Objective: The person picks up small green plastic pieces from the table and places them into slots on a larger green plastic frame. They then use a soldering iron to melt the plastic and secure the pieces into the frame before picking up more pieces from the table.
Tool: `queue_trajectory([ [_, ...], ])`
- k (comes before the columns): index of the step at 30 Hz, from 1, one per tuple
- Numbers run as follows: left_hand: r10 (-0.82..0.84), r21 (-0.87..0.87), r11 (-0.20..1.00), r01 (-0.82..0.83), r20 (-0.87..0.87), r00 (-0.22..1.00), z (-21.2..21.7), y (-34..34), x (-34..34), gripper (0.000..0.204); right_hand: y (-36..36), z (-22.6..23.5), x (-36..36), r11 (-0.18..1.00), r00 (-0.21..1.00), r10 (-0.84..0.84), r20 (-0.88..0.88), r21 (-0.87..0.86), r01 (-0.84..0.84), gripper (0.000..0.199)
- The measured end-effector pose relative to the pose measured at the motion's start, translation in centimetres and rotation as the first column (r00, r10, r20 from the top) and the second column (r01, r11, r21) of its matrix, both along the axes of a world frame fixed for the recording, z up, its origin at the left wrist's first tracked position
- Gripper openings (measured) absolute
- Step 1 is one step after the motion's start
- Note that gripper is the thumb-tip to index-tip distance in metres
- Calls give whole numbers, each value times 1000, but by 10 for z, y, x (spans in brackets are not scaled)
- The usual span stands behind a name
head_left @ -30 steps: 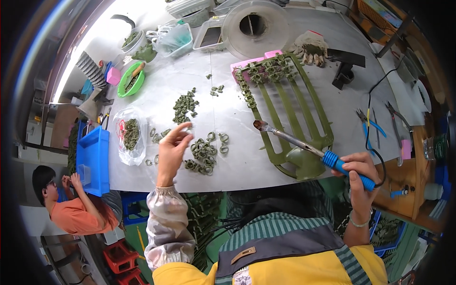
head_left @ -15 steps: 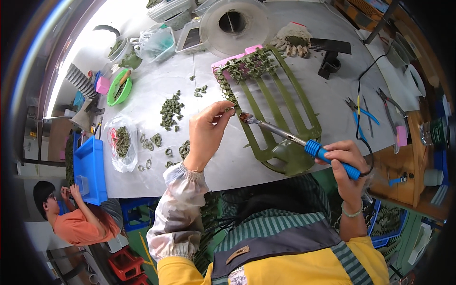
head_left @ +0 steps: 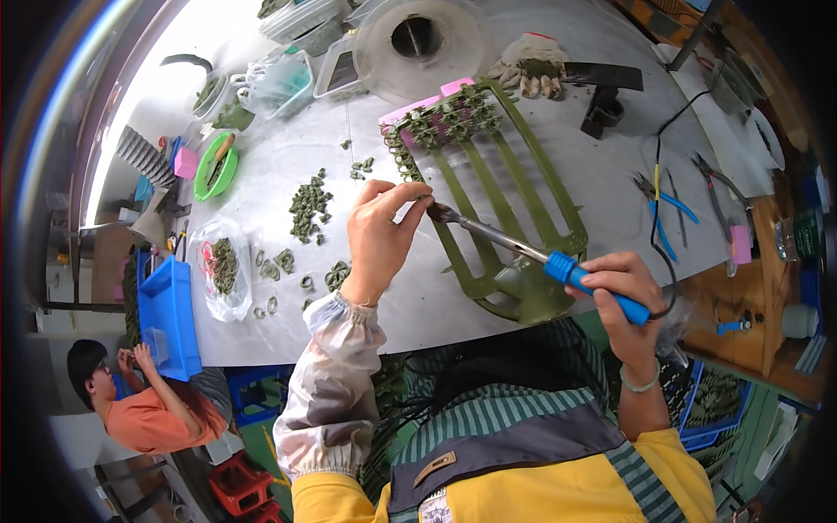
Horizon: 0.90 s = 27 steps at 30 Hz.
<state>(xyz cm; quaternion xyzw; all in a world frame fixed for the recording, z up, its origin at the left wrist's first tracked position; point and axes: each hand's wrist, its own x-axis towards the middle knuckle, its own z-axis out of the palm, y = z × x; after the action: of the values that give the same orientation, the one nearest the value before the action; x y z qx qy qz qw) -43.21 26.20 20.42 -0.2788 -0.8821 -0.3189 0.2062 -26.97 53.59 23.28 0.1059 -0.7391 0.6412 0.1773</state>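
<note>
My right hand (head_left: 624, 288) is wrapped round the blue handle of a soldering iron (head_left: 562, 267). The iron's dark, broad tip points left and reaches the fingertips of my left hand (head_left: 380, 235). Thumb and forefinger of that hand are pinched on a small green piece, mostly hidden by the fingers. Both the pinch and the tip are over the left edge of a green slatted frame (head_left: 534, 292), which lies flat on the table. Small green links (head_left: 453, 120) cover the frame's far end and run down its left edge. Pink blocks (head_left: 410, 112) sit under that end.
Loose green pieces (head_left: 309, 207) and rings (head_left: 283, 260) lie left of my left hand. Beyond are a plastic bag (head_left: 224, 266), a green bowl (head_left: 225, 179) and a clear round cover (head_left: 375, 52). Pliers (head_left: 667, 207) and the iron's cord lie right. At far left a person handles something by a blue tray (head_left: 179, 296).
The soldering iron has shifted left, and its tip has come up to my left fingertips. My left hand keeps its pinch in nearly the same place. The whole view has shifted slightly.
</note>
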Motion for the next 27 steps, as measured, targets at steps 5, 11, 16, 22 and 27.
queue_trajectory([
  [5,-28,12,1000,27,8,1000,2,-7,1,25,10,11,17,999,997,-46,59,-14,47,12],
  [11,286,284,867,-410,389,876,17,-96,9,18,22,7,23,999,999,-17,41,39,15,16],
  [16,586,-517,702,-491,26,810,-22,-267,54,17,14,16,22,1000,999,1,48,24,-2,19],
  [22,723,-473,619,-627,33,690,-52,-282,85,16,4,21,20,999,996,23,89,-40,-19,16],
  [27,671,-51,695,-717,404,622,-52,-282,75,23,5,24,23,1000,997,10,78,-23,-9,16],
])
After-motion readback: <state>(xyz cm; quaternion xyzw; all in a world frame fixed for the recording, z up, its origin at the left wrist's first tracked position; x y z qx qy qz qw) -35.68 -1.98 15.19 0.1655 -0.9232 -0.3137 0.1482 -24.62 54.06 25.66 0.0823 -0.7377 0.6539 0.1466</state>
